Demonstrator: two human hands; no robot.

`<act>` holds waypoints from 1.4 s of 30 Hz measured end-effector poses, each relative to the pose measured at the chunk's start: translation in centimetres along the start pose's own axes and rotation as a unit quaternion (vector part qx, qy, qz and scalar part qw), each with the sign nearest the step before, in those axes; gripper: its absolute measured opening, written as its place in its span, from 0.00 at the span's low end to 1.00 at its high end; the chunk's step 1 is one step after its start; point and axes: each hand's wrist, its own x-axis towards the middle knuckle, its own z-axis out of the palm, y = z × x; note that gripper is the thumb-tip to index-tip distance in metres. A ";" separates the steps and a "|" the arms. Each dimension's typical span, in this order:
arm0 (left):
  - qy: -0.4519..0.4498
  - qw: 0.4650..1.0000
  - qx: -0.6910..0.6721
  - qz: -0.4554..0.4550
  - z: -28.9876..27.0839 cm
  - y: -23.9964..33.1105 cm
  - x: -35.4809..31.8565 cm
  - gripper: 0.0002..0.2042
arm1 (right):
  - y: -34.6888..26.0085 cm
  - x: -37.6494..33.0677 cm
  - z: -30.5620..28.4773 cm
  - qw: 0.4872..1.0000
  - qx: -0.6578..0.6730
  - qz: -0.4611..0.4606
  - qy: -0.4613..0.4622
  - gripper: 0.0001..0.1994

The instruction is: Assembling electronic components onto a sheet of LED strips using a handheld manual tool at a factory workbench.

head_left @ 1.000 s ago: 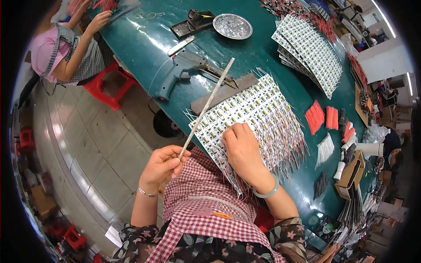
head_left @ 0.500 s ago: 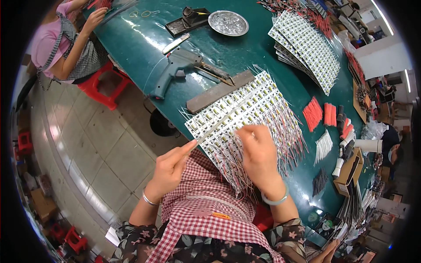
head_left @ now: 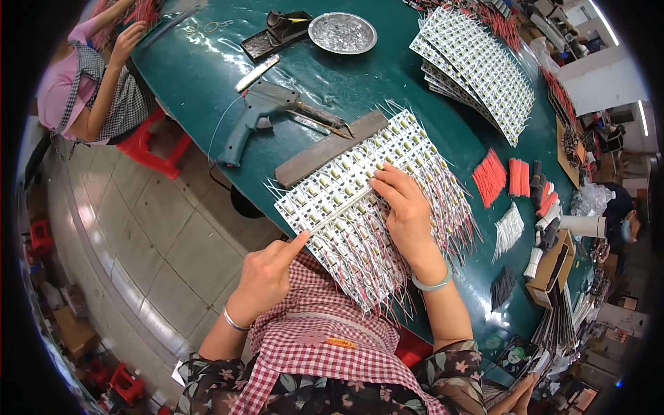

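1. While its 8 o'clock end is pressed by the left hand, the thin, straight, off-white strip is laid across the white circuit-board panel with yellow-green components and red-and-white wires.
2. Left grip: index finger extended, others curled; whether anything is enclosed cannot be told.
3. Strip's 2 o'clock end is met by bent fingers of the right hand; how tightly it is pinched cannot be told.
4. Dark grey flat bar is set along panel's 11 o'clock edge; grey pistol-shaped soldering tool is placed at 10.
5. White board stack is placed at 1 o'clock.
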 end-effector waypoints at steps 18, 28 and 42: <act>-0.146 0.982 0.111 0.048 -1.5 0.6 1.3 0.38 | -1.0 -1.4 -2.0 0.996 -0.041 0.024 -0.076 0.24; -0.045 0.975 -0.159 -0.147 -1.3 1.8 2.3 0.23 | 8.2 4.4 -5.5 0.985 -0.025 0.162 0.049 0.10; -0.015 0.978 -0.138 -0.158 -0.4 2.1 5.2 0.22 | 10.6 8.1 -2.4 0.956 0.038 0.287 -0.045 0.09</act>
